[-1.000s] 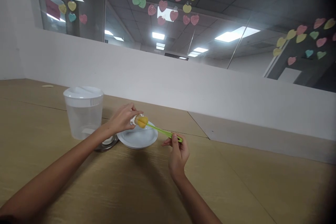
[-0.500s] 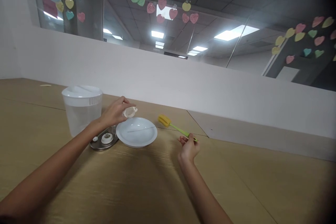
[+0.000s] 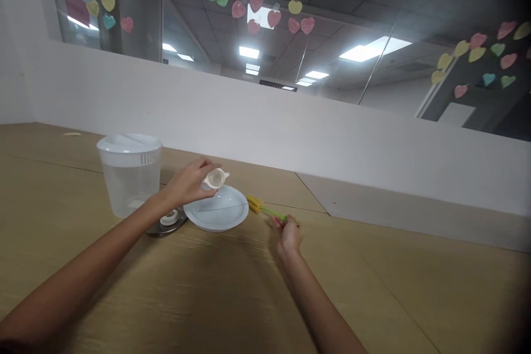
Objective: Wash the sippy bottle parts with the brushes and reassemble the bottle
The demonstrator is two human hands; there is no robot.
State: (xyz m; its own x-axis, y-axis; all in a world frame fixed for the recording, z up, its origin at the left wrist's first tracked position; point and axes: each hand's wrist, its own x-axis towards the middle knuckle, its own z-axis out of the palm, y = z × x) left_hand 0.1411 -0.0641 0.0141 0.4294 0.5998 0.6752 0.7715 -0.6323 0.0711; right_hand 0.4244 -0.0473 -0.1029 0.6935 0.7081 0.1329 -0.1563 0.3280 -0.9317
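Observation:
My left hand [image 3: 193, 181] is closed around what looks like a small clear bottle with a white rim [image 3: 216, 178], its round mouth tilted toward me above the white bowl [image 3: 218, 215]. Most of the bottle's body is hidden by the hand. Right of the bowl, my right hand [image 3: 289, 235] grips the green handle of a bottle brush [image 3: 254, 204]. Its yellow sponge head points left, close beside the bowl's rim. Under my left forearm, a metal tray [image 3: 176, 226] bears a white ring-shaped cap [image 3: 169, 218].
A translucent white bucket with a lid [image 3: 130, 177] stands at the left, behind my left forearm. A white wall [image 3: 265, 121] with a window above it runs along the back of the wooden table [image 3: 232, 298]. A small pale strip [image 3: 72, 134] lies at the far left.
My left hand has moved right with the bottle and turned its mouth more toward me. My right hand has shifted left and slightly down, bringing the sponge head beside the bowl.

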